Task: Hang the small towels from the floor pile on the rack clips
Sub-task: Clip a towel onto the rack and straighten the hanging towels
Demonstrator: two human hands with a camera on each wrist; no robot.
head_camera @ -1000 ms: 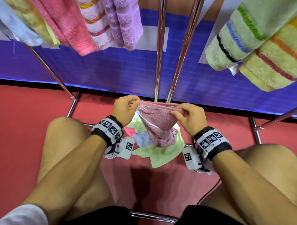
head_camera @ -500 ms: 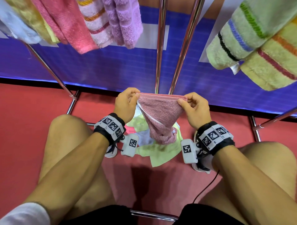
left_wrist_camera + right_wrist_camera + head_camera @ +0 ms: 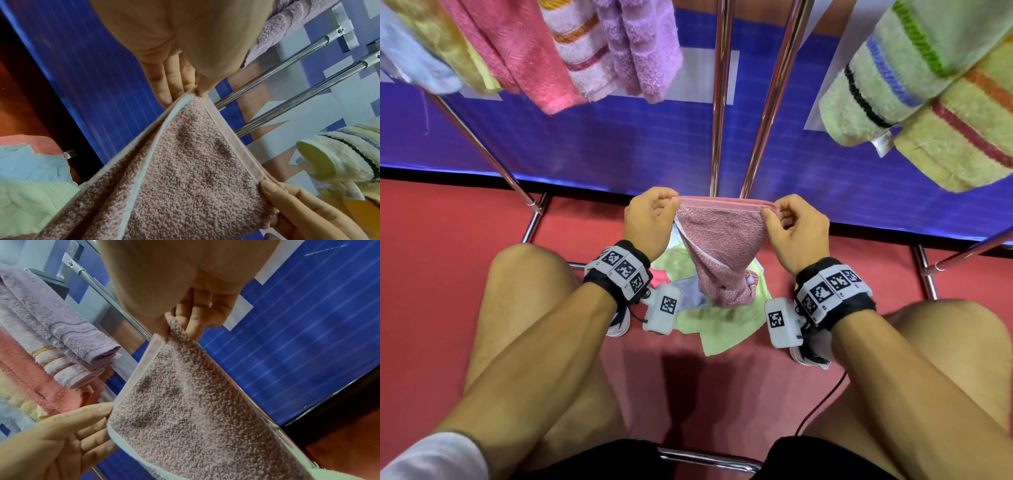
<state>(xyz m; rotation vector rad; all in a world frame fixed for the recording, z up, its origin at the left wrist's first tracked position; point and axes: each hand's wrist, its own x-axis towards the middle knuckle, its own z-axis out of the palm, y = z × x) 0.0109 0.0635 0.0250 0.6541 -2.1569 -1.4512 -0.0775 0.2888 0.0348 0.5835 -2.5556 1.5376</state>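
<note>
A small dusty-pink towel point(image 3: 717, 246) hangs between both hands, its hemmed top edge stretched level. My left hand point(image 3: 654, 216) pinches the left corner and my right hand point(image 3: 789, 226) pinches the right corner. The same pink towel point(image 3: 195, 170) fills the left wrist view, with the left hand point(image 3: 193, 91) at its corner; in the right wrist view the right hand point(image 3: 179, 327) nips the pink towel point(image 3: 191, 402). Below it, the floor pile point(image 3: 719, 322) holds light green, pale blue and pink towels. The rack's chrome poles point(image 3: 719, 102) rise just behind the hands.
Hung towels crowd the top: pink, striped and lilac ones point(image 3: 640, 44) at left, striped green and yellow ones point(image 3: 928, 85) at right. A blue panel point(image 3: 599, 144) stands behind the rack. My bare knees flank the pile on the red floor point(image 3: 431, 257). A chrome bar point(image 3: 705, 460) lies near my lap.
Both hands have lifted the pink towel higher off the pile and moved apart, pulling its top edge straight and taut.
</note>
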